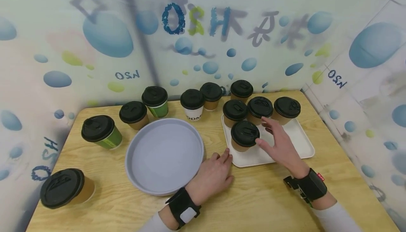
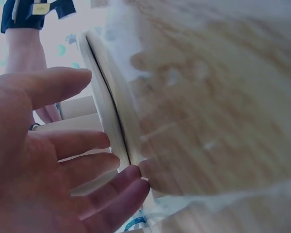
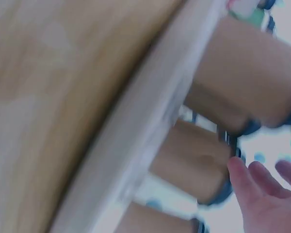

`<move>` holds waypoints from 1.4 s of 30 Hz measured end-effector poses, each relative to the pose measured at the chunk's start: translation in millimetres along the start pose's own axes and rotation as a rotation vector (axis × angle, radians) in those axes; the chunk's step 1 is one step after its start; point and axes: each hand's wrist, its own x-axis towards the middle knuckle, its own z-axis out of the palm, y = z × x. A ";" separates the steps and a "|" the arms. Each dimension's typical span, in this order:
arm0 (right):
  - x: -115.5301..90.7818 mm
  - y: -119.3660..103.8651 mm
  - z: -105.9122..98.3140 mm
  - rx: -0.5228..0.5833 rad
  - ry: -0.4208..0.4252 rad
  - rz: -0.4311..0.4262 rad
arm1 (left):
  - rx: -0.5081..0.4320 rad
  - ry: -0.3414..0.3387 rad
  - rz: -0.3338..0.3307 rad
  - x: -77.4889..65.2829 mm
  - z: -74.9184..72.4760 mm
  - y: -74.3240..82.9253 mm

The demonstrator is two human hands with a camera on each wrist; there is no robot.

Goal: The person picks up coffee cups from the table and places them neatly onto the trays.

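My right hand (image 1: 280, 145) hovers over the white rectangular tray (image 1: 301, 144), fingers spread and slightly bent. Its thumb tip is right at the lid of the nearest brown paper cup (image 1: 245, 135), and its index finger reaches toward the lid of another brown cup (image 1: 260, 108) behind. In the right wrist view, brown cups (image 3: 189, 160) stand on the tray beside the fingers (image 3: 240, 177). My left hand (image 1: 214, 174) lies at the tray's left front corner, fingertips at the rim, nothing gripped. The left wrist view shows its loosely extended fingers (image 2: 82, 145) along the tray's side (image 2: 106, 97).
A round grey-lilac tray (image 1: 165, 154) sits left of the white one. Green cups (image 1: 109, 138), a white cup (image 1: 192, 113) and brown cups (image 1: 85, 189), all black-lidded, stand on the wooden table (image 1: 253, 196). Patterned walls (image 1: 203, 56) border its back and sides.
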 end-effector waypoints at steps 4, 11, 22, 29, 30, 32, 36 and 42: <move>1.8 14.4 -29.9 -0.105 0.138 0.048 | -0.007 -0.005 -0.005 -1.1 -0.4 -1.7; 5.9 55.5 -76.7 -0.361 0.098 0.229 | -0.010 -0.018 -0.006 -0.2 1.0 -2.9; 7.8 101.8 -90.6 -0.486 -0.207 0.472 | -0.027 -0.019 -0.010 -1.7 2.3 -2.1; 9.1 109.9 -95.7 -0.497 -0.213 0.452 | -0.053 -0.019 -0.005 -2.5 -0.8 -1.8; 8.7 111.2 -97.7 -0.502 -0.216 0.461 | -0.056 -0.019 -0.002 -2.7 -1.0 -1.7; 7.9 113.8 -102.3 -0.514 -0.217 0.479 | -0.057 -0.026 0.001 -2.9 -1.4 -1.6; 6.9 118.5 -112.4 -0.517 -0.232 0.509 | -0.057 -0.043 0.003 -3.2 -1.7 -2.4; 7.2 126.6 -122.3 -0.538 -0.222 0.536 | -0.029 -0.034 0.025 -3.5 -1.1 -1.9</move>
